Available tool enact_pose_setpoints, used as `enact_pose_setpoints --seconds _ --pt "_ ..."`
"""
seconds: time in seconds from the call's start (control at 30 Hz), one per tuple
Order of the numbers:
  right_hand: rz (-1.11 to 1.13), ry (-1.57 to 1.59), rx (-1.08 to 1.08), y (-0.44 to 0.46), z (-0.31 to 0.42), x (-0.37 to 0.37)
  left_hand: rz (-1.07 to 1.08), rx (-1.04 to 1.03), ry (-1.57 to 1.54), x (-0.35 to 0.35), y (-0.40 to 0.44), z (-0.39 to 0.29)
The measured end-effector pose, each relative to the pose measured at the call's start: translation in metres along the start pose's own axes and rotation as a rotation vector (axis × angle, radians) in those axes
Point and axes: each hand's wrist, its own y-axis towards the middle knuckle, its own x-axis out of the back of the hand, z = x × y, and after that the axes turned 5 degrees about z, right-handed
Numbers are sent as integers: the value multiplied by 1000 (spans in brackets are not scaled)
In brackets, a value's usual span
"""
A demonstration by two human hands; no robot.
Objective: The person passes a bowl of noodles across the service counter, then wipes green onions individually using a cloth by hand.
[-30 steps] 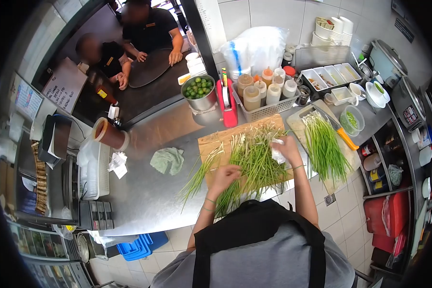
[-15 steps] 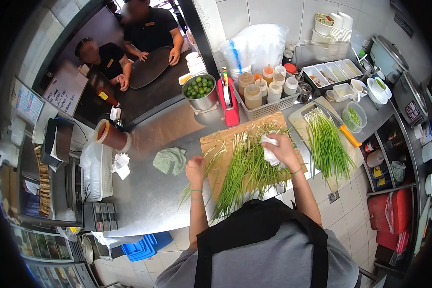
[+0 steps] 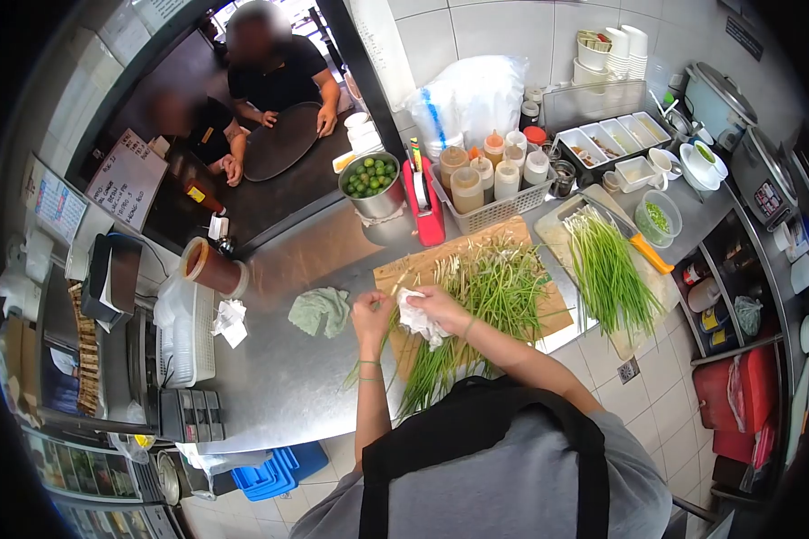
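My left hand (image 3: 371, 316) is closed at the left edge of the brown board, with a few thin spring onion stalks (image 3: 387, 338) pinched in it and trailing down beside the wrist. Close by on its right, my right hand (image 3: 440, 308) grips a crumpled white cloth (image 3: 417, 316); it could also be paper towel. A loose heap of spring onions (image 3: 503, 280) spreads over the brown cardboard-like sheet (image 3: 555, 316) beneath my hands. Further right, a neater bunch of spring onions (image 3: 609, 274) lies on a pale cutting board (image 3: 562, 235), with an orange-handled knife (image 3: 649, 252) beside it.
A green rag (image 3: 320, 312) lies left of my hands on the steel counter (image 3: 270, 359). Behind the sheet stand a pot of green citrus (image 3: 371, 187), a red dispenser (image 3: 422, 202) and a basket of sauce bottles (image 3: 494, 211). Two people stand beyond the pass window, one holding a round tray (image 3: 281, 142).
My right hand has moved left with the white cloth, from the heap to beside my left hand. My left hand has shifted slightly right and stays closed.
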Motion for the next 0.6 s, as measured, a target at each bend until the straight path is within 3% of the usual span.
enact_pose_setpoints --seconds 0.03,0.13,0.23,0.4,0.43,0.53,0.6 --pt "-17 -16 14 6 -4 0 -73 -170 221 0 -1 -7" --pt "-80 -34 30 20 -15 4 -1 -121 195 -4 -8 -7" --pt "-167 -38 1 32 -30 20 179 283 -80 6 -14 -18" --pt "-168 -51 -84 29 -26 37 145 353 -215 25 -21 -28" --pt "-67 -2 -133 24 -22 37 130 370 -270 26 -22 -28" --pt "70 124 -247 -6 1 27 152 476 -636 22 -20 -23" --pt "81 206 -183 -18 9 23 188 566 -806 22 -18 -29"
